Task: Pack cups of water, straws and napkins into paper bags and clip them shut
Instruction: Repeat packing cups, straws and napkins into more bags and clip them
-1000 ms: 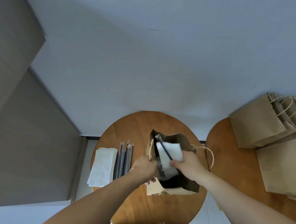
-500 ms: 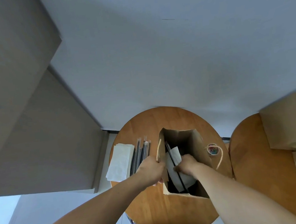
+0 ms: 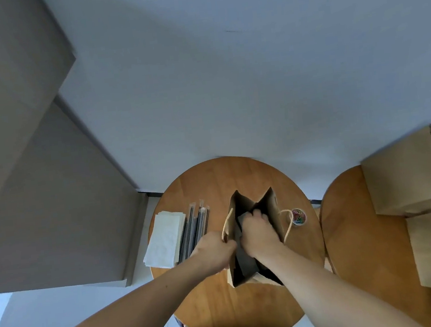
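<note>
A brown paper bag (image 3: 272, 205) stands open on the round wooden table (image 3: 210, 179). My left hand (image 3: 214, 252) grips the bag's left rim by its handle. My right hand (image 3: 259, 232) reaches down inside the bag with fingers curled; a corner of the napkin (image 3: 242, 217) shows at its fingertips, and the straw is hidden. A stack of white napkins (image 3: 164, 240) and several wrapped straws (image 3: 197, 226) lie left of the bag. A small tub of coloured clips (image 3: 298, 217) sits to its right. No cup is visible.
A second wooden table (image 3: 349, 229) at the right carries flat paper bags (image 3: 407, 177), one with rope handles. A grey wall and cabinet rise at the left. Part of a dark bag shows at the bottom edge near my body.
My right hand has pushed the napkin and straw from above the bag's mouth down inside it. The left hand kept its grip on the rim. The camera view shifted left.
</note>
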`<state>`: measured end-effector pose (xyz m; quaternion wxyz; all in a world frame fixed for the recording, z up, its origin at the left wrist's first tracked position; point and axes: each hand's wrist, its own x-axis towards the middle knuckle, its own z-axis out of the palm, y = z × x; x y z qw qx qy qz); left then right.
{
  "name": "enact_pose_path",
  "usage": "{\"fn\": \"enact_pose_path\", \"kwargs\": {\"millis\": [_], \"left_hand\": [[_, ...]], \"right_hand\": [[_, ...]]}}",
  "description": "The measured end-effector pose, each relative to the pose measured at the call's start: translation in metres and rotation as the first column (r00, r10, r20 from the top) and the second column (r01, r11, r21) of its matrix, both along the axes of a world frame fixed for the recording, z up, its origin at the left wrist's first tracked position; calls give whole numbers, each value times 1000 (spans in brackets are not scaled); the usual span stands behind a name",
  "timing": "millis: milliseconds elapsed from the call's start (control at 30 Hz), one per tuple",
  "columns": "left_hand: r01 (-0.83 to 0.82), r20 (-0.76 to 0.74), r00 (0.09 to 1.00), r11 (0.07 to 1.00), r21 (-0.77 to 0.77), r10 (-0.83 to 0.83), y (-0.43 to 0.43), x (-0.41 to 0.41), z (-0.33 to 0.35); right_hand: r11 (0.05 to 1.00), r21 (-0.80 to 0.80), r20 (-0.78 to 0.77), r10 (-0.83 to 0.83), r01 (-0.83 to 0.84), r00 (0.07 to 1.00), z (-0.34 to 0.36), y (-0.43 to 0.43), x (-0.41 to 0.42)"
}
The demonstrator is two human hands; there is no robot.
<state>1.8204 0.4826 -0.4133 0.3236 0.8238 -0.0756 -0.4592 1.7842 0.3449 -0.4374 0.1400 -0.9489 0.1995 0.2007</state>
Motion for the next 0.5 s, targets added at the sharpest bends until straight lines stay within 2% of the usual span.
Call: {"fn": "enact_pose_path", "kwargs": {"millis": [67, 167, 233, 267, 333, 400, 467, 500], "left_hand": [[31, 30, 999, 1000, 2, -31, -5, 2, 4], [56, 59, 997, 998, 1, -56, -13, 3, 9], [73, 74, 995, 997, -10, -72, -17, 2, 11], [74, 74, 995, 997, -25, -72, -19, 1, 12], [72, 62, 996, 996, -57, -69, -22, -3, 14], [102, 53, 994, 993, -66, -98, -23, -8, 16], [119, 6, 993, 989, -91, -119, -23, -14, 17], [107, -41, 993, 988, -116, -112, -24, -17, 18]], "right_hand": [[998, -21, 63, 68, -67, 996, 30, -5, 5], [975, -188, 172, 151, -118, 973, 74, -21, 10], [975, -219, 261, 84, -26, 962, 94, -42, 6], [985, -160, 268, -13, 57, 963, 99, -55, 2], [955, 117, 104, -283, 271, 954, 101, -78, -8], [773, 387, -158, -481, 502, 862, 95, -88, -23], [580, 516, -350, -530, 631, 773, 80, -84, -40], [506, 569, -405, -514, 648, 756, 71, -79, -46]]}}
